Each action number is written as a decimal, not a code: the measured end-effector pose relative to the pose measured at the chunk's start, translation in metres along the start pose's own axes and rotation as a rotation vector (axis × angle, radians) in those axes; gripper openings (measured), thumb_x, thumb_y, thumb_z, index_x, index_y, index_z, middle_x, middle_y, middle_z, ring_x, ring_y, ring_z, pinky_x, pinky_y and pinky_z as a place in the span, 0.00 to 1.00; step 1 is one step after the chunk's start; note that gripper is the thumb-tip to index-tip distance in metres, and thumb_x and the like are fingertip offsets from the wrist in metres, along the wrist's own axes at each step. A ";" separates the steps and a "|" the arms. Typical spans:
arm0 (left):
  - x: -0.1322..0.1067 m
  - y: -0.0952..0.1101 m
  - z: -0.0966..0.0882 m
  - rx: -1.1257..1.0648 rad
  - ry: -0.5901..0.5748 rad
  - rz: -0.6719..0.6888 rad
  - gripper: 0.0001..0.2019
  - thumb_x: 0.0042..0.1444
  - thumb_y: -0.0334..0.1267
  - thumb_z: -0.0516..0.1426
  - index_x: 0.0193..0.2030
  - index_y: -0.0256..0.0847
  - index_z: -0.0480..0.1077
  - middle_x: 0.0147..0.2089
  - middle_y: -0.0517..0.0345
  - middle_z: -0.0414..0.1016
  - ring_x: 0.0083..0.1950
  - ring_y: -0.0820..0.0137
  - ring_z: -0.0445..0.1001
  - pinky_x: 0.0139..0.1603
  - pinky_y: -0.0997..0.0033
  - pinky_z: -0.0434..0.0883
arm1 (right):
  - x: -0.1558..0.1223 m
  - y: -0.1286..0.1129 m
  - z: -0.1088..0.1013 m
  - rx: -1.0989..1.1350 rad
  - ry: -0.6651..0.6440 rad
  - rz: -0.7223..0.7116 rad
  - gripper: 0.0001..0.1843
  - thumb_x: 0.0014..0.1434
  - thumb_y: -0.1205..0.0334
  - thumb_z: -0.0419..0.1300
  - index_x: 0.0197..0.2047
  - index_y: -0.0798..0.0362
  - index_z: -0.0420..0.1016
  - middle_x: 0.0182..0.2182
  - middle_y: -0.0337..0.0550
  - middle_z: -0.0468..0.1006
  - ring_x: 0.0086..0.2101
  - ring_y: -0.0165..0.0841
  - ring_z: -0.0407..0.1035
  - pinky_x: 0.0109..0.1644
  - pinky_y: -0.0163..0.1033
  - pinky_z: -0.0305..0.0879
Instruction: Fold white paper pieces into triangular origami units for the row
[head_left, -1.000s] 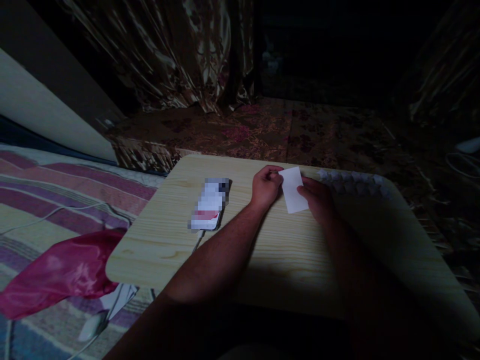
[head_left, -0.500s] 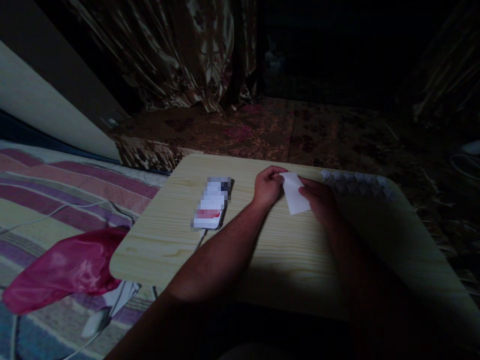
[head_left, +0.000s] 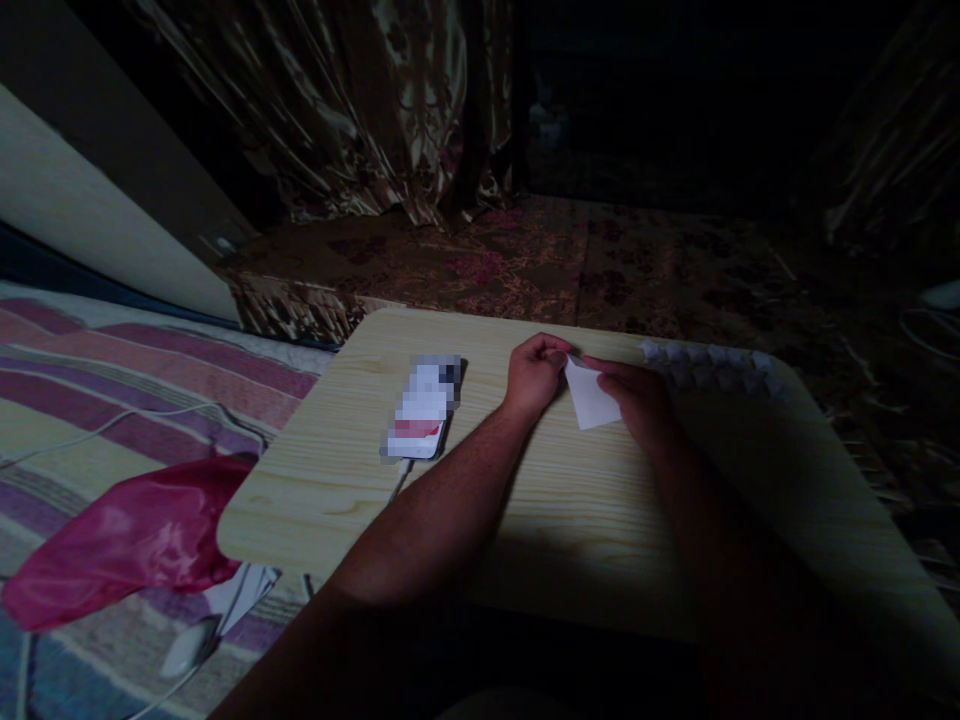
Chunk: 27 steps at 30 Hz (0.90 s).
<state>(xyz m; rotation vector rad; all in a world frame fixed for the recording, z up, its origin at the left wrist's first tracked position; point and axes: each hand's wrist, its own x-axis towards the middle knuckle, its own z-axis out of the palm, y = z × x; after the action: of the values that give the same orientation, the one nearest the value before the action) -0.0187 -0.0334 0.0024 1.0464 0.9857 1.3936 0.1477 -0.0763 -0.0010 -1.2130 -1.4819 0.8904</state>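
A small white piece of paper (head_left: 595, 402) is held between my two hands, just above the wooden table (head_left: 480, 365). My left hand (head_left: 534, 372) is closed on its upper left corner, thumb and fingers pinched together. From the other side, my right hand (head_left: 636, 395) grips the upper right edge, its thumb lying on the paper. The top of the sheet looks folded over near the fingertips; the exact fold is too dark to make out. Behind my right hand, several small folded white paper pieces (head_left: 705, 366) stand in rows along the table's far right edge.
A phone (head_left: 424, 405) with a lit, blurred screen lies left of my forearm, a white cable plugged into it. Beside the table is a bed with a striped cover (head_left: 172, 365), a pink bag (head_left: 135, 535) and a white adapter (head_left: 189, 645). Patterned curtains (head_left: 405, 110) hang beyond.
The paper's top edge has gone from flat to folded over between my fingers. My right fingers have moved left, closer to my left fingertips. The phone and the paper rows stay put.
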 end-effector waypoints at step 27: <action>0.000 0.000 0.000 0.009 0.019 -0.048 0.04 0.46 0.30 0.59 0.30 0.38 0.73 0.21 0.64 0.68 0.20 0.77 0.62 0.22 0.75 0.58 | -0.003 -0.010 0.002 -0.056 -0.018 0.033 0.26 0.58 0.54 0.62 0.60 0.49 0.78 0.37 0.42 0.85 0.29 0.34 0.73 0.29 0.37 0.67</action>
<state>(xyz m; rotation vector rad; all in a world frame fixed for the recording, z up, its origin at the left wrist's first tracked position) -0.0187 -0.0337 0.0027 1.0120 1.0253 1.3634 0.1431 -0.0816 0.0075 -1.2770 -1.5136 0.8891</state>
